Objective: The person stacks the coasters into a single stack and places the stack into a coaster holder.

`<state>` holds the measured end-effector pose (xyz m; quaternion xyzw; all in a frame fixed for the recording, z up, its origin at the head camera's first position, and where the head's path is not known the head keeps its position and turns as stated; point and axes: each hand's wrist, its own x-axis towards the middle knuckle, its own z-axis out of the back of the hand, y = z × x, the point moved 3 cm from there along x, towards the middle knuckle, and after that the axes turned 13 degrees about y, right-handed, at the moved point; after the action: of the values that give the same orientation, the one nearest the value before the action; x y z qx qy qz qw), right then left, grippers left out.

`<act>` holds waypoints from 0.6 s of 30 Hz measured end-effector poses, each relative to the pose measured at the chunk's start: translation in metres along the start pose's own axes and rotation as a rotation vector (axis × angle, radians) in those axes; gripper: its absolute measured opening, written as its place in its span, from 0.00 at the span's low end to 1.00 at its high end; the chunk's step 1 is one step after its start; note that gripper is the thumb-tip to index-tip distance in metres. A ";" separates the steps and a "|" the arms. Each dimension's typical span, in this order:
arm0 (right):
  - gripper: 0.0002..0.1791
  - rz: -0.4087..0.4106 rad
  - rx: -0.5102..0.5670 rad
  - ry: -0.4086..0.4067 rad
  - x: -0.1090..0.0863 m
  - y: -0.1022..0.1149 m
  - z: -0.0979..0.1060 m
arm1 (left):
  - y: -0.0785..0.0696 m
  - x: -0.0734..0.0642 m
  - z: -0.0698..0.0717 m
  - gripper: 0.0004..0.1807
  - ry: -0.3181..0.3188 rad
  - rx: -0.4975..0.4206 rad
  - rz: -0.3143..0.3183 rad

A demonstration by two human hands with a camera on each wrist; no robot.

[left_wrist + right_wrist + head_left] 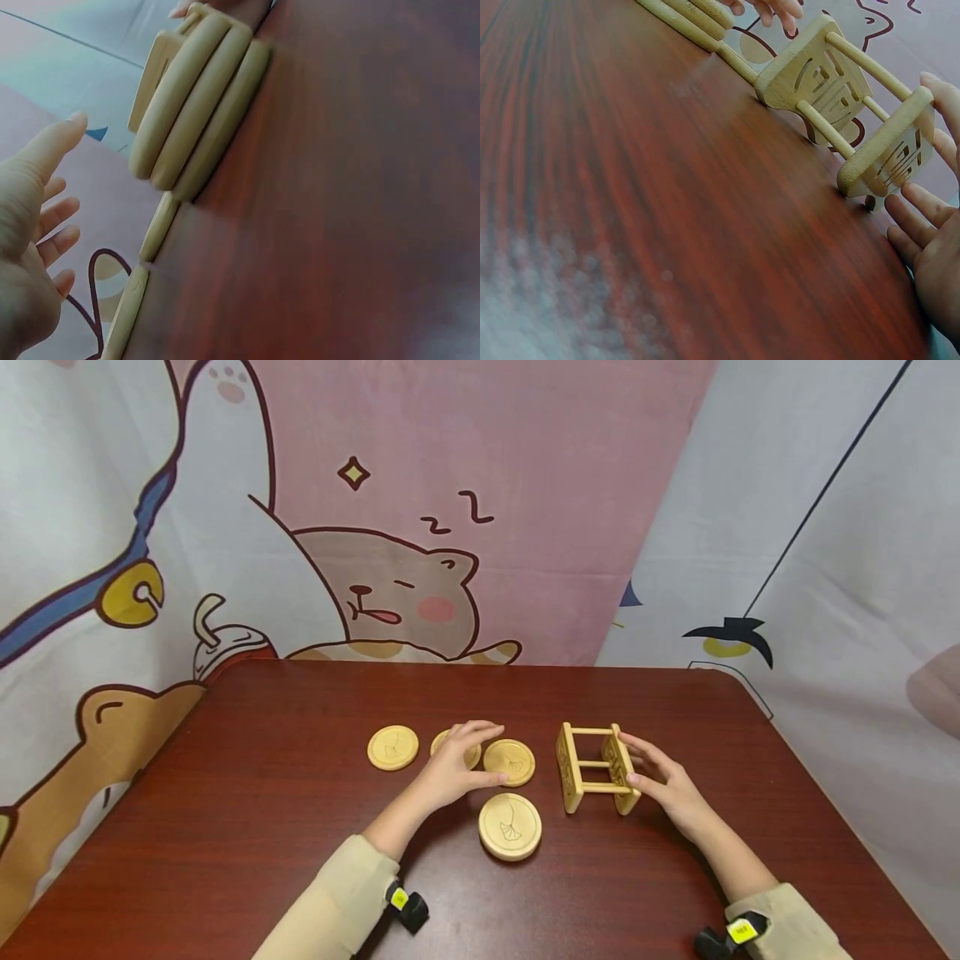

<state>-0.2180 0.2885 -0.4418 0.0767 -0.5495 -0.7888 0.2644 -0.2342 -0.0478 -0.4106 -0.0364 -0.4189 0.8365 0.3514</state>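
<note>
My left hand is above the round wooden coasters, fingers and thumb spread, with nothing held. Beneath it one coaster is partly covered; a second coaster lies by the thumb. A short stack of coasters, the top one engraved with a ginkgo leaf, sits nearer me; the left wrist view shows three layers in the stack. At the right, my right hand touches the outer side of a wooden coaster holder with extended fingers. Slotted side panels joined by rods form the holder.
Another coaster lies flat at the left of the group. Everything stands on a dark reddish wooden table. Cloth with cartoon animals hangs behind the table's far edge and along both sides.
</note>
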 end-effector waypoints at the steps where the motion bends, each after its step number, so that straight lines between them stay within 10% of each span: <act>1: 0.30 0.000 0.000 0.000 0.000 0.000 0.000 | 0.001 0.002 0.001 0.37 0.005 0.002 0.004; 18: 0.30 0.003 0.005 0.005 0.000 -0.001 0.001 | 0.020 0.028 -0.005 0.40 0.127 0.152 0.072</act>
<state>-0.2187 0.2891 -0.4421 0.0785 -0.5507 -0.7869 0.2669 -0.2647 -0.0351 -0.4212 -0.0777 -0.3297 0.8739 0.3487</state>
